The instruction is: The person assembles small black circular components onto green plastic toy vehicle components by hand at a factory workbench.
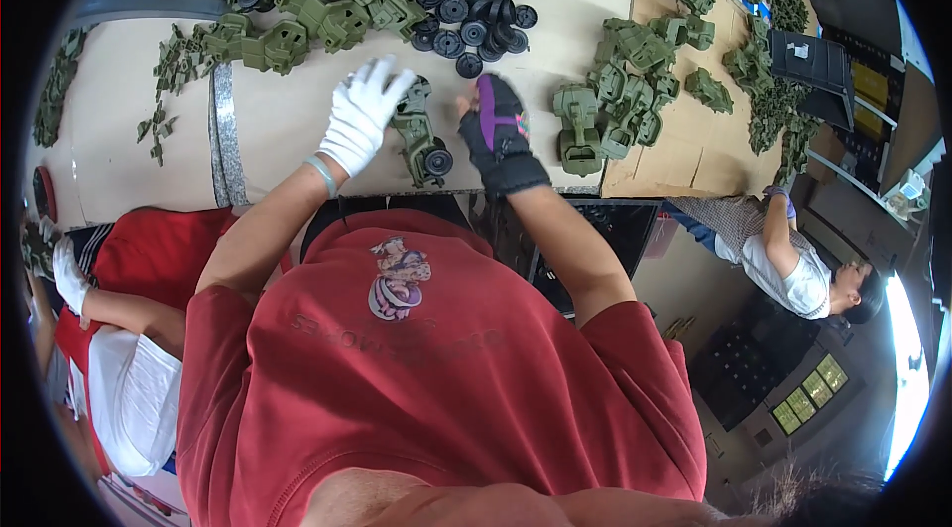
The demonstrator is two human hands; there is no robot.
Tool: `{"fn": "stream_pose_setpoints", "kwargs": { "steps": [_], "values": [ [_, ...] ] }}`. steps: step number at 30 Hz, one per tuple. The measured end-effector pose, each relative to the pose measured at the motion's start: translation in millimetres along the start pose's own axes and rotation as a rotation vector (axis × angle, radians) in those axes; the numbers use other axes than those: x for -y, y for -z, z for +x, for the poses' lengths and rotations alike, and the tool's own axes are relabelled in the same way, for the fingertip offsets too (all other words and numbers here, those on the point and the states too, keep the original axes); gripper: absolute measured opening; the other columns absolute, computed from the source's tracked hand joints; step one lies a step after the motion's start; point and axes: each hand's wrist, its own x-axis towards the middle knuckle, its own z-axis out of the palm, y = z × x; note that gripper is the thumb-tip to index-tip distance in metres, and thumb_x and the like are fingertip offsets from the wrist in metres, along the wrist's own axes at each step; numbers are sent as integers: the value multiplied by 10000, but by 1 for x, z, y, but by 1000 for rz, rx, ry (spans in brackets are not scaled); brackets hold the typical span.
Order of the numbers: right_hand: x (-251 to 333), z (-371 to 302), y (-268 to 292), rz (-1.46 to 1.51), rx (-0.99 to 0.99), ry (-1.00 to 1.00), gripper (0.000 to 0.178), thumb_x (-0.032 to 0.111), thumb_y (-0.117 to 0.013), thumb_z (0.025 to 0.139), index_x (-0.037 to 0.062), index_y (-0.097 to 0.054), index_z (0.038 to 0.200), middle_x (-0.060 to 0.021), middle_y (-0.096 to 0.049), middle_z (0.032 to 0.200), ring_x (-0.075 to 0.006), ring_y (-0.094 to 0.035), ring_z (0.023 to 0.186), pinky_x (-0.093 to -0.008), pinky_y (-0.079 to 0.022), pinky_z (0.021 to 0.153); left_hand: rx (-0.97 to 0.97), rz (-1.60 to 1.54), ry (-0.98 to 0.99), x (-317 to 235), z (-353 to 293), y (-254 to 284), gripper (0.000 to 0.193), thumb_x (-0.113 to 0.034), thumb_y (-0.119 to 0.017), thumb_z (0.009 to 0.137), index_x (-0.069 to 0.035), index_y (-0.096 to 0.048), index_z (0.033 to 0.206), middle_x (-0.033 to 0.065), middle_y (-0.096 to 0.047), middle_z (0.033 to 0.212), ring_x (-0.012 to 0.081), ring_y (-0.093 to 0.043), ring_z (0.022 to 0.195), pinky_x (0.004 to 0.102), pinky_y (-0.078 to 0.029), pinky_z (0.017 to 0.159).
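An olive-green toy vehicle body (415,125) lies on the table in front of me, with a black wheel (436,162) at its near end. Just left of it is my left hand (359,118), in a white glove, its fingers stretched out and its edge close against the toy. I cannot tell whether they touch. On the other side, my right hand (496,135) wears a black and purple glove with bare fingertips. Its fingers are curled; whatever they may hold is hidden. Beyond both hands spreads a pile of black toy wheels (474,6).
Green vehicle bodies are heaped at the far left (317,6) and at the right (630,81). Small green parts (178,61) lie to the left. A black bin (813,71) stands far right. Co-workers stand on the left (129,368) and right (788,254).
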Motion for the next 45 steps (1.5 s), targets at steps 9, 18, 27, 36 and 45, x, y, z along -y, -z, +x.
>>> {"fn": "stream_pose_setpoints", "kwargs": {
  "steps": [9,18,27,36,45],
  "values": [
    [-12,44,7,-329,97,225,214,169,-777,875,99,-740,1073,-192,-726,1056,-428,-686,969,-546,-551,843,-120,-1316,925,-53,-37,-63,1191,-243,-926,882,-28,-102,1714,250,-510,1519,215,-528,1366,371,-488,1130],
    [8,16,20,314,90,-3,252,243,-661,1057,23,-725,1164,-111,-706,906,-229,-665,776,-378,-538,715,-196,-1165,765,-68,-36,-127,1388,-228,-945,741,-12,8,1727,238,-675,1374,325,-703,1195,376,-532,1071],
    [47,15,8,606,326,-111,233,189,-638,1080,24,-722,1222,-113,-751,1015,-204,-719,849,-363,-571,768,-150,-1028,703,-67,-37,-129,1331,-270,-905,759,-2,-29,1725,244,-721,1284,368,-733,1132,379,-552,1027],
    [32,23,-2,118,137,242,213,167,-680,1004,38,-744,1161,-207,-742,1061,-423,-709,989,-499,-558,861,-145,-1035,679,-68,-34,-121,1329,-310,-913,755,-16,-54,1726,246,-713,1303,396,-726,1160,396,-543,1049],
    [99,76,1,-327,238,997,344,165,-738,788,125,-765,1129,-124,-745,1035,-340,-707,1018,-500,-546,899,-13,-915,667,-60,-35,-107,1369,-426,-957,727,-27,-104,1720,257,-727,1260,431,-731,1134,454,-562,1020]
  ]
}}
